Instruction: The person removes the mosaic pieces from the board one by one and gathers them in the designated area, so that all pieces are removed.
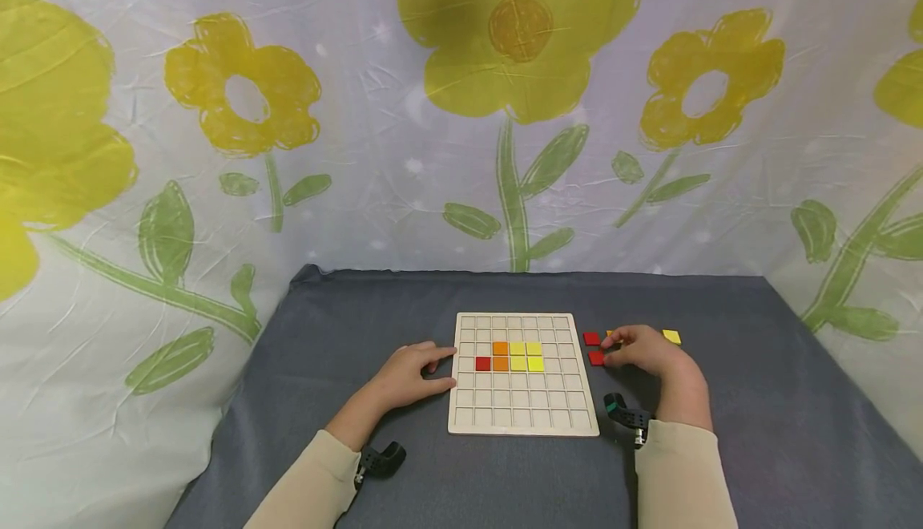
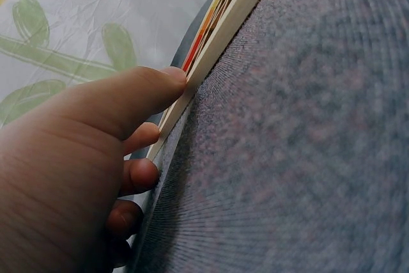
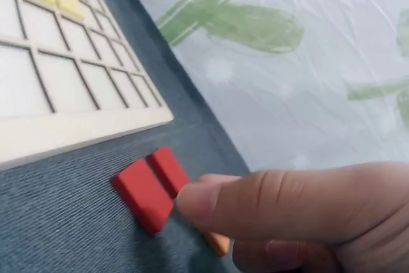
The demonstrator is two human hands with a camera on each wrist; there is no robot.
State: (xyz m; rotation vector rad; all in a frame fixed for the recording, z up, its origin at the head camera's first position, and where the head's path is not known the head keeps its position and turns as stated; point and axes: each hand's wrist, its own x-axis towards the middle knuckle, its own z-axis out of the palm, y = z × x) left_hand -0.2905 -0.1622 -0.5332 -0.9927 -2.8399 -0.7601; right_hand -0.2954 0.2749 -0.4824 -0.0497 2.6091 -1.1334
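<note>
A pale wooden grid board [image 1: 522,417] lies on the dark cloth. In its squares sit a red tile [image 1: 483,364], two orange tiles [image 1: 500,363] and several yellow tiles [image 1: 534,363]. My left hand [image 1: 407,374] rests at the board's left edge, thumb and forefinger spread apart; in the left wrist view the thumb [image 2: 137,99] touches the rim. To the right of the board, my right hand [image 1: 646,350] is over loose tiles. Its thumb [image 3: 255,199] meets the edge of the nearer red tile [image 3: 143,195]. A second red tile [image 3: 168,167] lies just beyond.
An orange tile [image 3: 216,241] shows partly below the right thumb. Beyond the right hand lies a loose yellow tile [image 1: 671,337]. A flower-printed curtain [image 1: 375,216] closes off the back and sides of the dark cloth-covered table [image 1: 505,481]. Each wrist carries a black device [image 1: 384,460].
</note>
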